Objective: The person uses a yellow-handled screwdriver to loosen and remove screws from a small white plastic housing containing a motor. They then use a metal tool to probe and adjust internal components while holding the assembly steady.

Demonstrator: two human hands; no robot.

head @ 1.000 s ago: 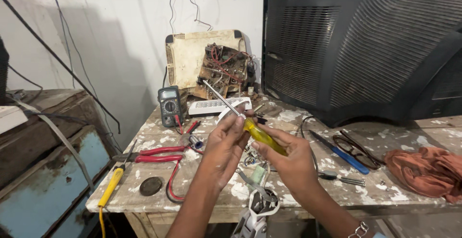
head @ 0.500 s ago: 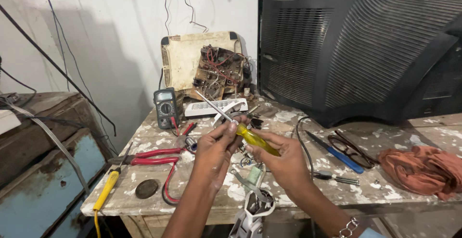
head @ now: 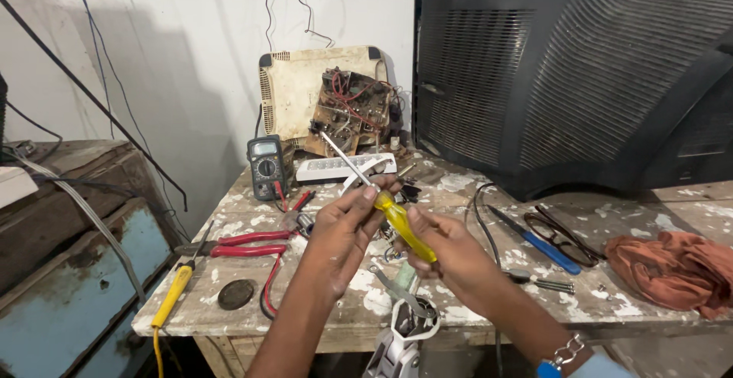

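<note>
Yellow, translucent plastic forms the handle of the screwdriver point(head: 405, 224) we find held over the middle of the workbench point(head: 466, 302), toward its front edge. Our right hand point(head: 450, 250) is clenched around the lower part of that handle. Our left hand point(head: 341, 229) pinches the upper end of the handle, where the metal shaft begins; the shaft runs up and to the left, its tip ending in front of the exposed circuit board point(head: 353, 111) at the back edge. Whether the left fingers also grip a small part we cannot tell.

Directly below the hands, at the front edge, a white appliance body point(head: 401, 340) with a metal clip stands partly out of view. Left of the hands lie red-handled pliers point(head: 244, 244), with a dark round disc point(head: 235, 294) nearer the front edge, and a yellow-handled tool point(head: 174, 294) at the front left corner. A digital multimeter point(head: 266, 166) with red and black leads stands toward the back left, just beside a white power strip point(head: 343, 167). Behind these a cream casing point(head: 298, 92) leans against the wall with the circuit board in front of it.

Right of the hands we note a blue-handled screwdriver point(head: 538, 242), dark-framed spectacles point(head: 565, 234) just beside it, and an orange-brown cloth point(head: 672, 269) near the right edge. A large dark television set point(head: 580, 72) occupies the back right corner.
</note>
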